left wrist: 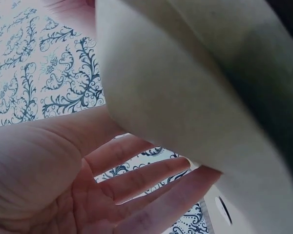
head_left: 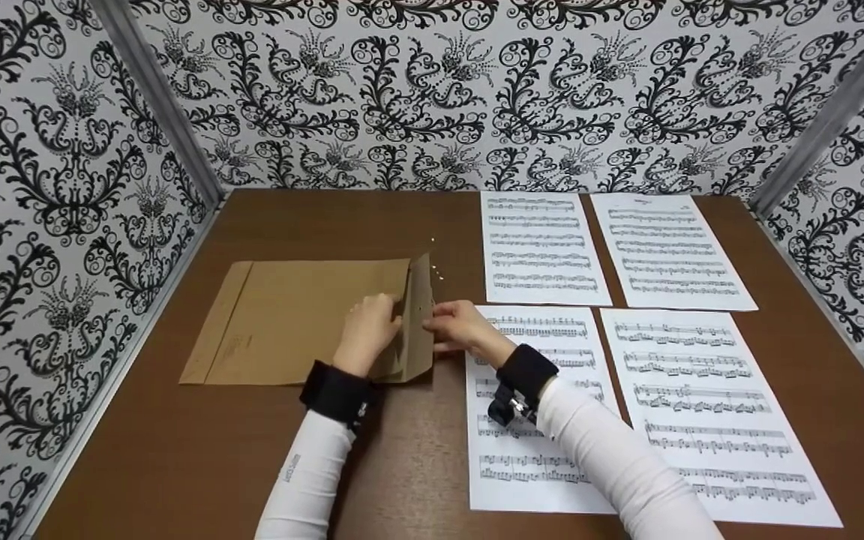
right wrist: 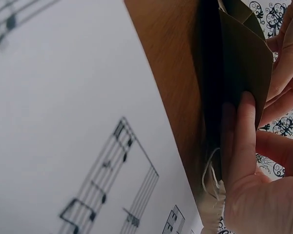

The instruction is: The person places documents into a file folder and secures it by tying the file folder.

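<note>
A large brown paper envelope [head_left: 289, 315] lies on the table with its flap [head_left: 420, 322] raised at the right end. My left hand [head_left: 370, 330] is over the envelope's mouth and holds its edge; in the left wrist view the paper hides part of the thumb and some fingertips. From the right, my right hand [head_left: 462, 326] pinches the flap. Fingers [right wrist: 245, 131] lie along the flap's outer face, with the thumb on its other side. A loose pale string [right wrist: 207, 175] hangs below these fingers.
Printed music sheets [head_left: 537, 247] lie in two rows on the right of the brown table [head_left: 139, 450]. My right forearm crosses the nearer ones. Small pale scraps [head_left: 436, 270] lie beyond the flap. Patterned walls [head_left: 432, 90] enclose the back and sides.
</note>
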### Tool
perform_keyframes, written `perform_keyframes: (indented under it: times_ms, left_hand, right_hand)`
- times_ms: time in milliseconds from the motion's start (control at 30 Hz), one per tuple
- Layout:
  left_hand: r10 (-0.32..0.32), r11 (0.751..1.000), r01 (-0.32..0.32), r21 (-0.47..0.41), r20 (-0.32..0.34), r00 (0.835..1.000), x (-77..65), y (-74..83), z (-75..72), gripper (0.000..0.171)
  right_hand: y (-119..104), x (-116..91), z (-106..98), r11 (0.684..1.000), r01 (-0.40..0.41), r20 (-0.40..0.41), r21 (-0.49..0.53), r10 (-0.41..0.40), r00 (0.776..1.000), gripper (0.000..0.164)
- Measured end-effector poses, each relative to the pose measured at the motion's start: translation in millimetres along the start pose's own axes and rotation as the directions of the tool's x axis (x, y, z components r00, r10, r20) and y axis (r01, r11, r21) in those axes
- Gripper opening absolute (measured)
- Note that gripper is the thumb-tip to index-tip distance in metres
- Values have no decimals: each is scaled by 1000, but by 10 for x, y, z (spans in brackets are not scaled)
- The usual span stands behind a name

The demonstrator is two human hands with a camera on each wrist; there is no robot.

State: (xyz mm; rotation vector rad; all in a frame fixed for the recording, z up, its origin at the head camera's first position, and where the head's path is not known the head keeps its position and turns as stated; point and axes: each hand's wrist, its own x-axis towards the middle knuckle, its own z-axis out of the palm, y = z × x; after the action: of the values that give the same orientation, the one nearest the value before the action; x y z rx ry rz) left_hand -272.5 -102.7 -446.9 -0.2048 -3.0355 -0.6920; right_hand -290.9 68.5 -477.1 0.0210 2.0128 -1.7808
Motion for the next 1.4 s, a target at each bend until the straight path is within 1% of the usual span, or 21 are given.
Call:
perform_keyframes:
  times_ms: [200,367,467,533,667,800,933,1000,1100,1167,1333,1400]
  left_hand:
    - [26,999,-26,47,-16,1000,19,-13,55,28]
    - [44,995,-40,96,-40,998,3,-7,70,23]
    - [56,991,-48,126,-54,997,-14,8,62,24]
    - [58,989,-50,140,-52,997,-20,15,60,24]
    - [48,989,-44,144,-27,998,-21,24,55,21]
    - [35,991,-34,131,-10,999,-23,42,27,22]
    - [26,994,-24,109,-17,1000,-50,82,-34,21]
    - [30,995,-28,96,-24,999,-74,117,-74,25]
    - [56,995,-53,85,-31,998,-117,186,-128,32]
    - [85,993,-82,84,-36,996,-150,241,-160,35]
    - [182,981,-179,77,-34,983,-254,369,-218,38]
    - [210,976,-208,65,-27,977,-300,414,-233,39]
  right_hand:
    - [-8,-7,14,1000,-10,-1,-20,10,1000,46]
    - [-23,-27,-1,1000,-20,3,0,20,1000,50]
    - [-32,-46,-33,1000,-25,13,18,24,1000,51]
    - [-46,-66,-64,999,-28,24,24,27,999,49]
    - [-87,-122,-144,1000,-10,47,13,9,999,44]
    - [-125,-190,-247,1000,29,56,-11,-28,998,41]
    - [-154,-271,-379,997,70,63,-35,-68,996,43]
    - [-163,-304,-457,995,86,65,-57,-83,994,44]
    - [-171,-350,-584,990,109,70,-94,-103,992,46]
    - [-169,-381,-670,986,121,68,-113,-113,991,47]
    - [-146,-481,-869,978,131,65,-162,-122,990,48]
    - [-127,-520,-948,974,129,70,-185,-118,991,49]
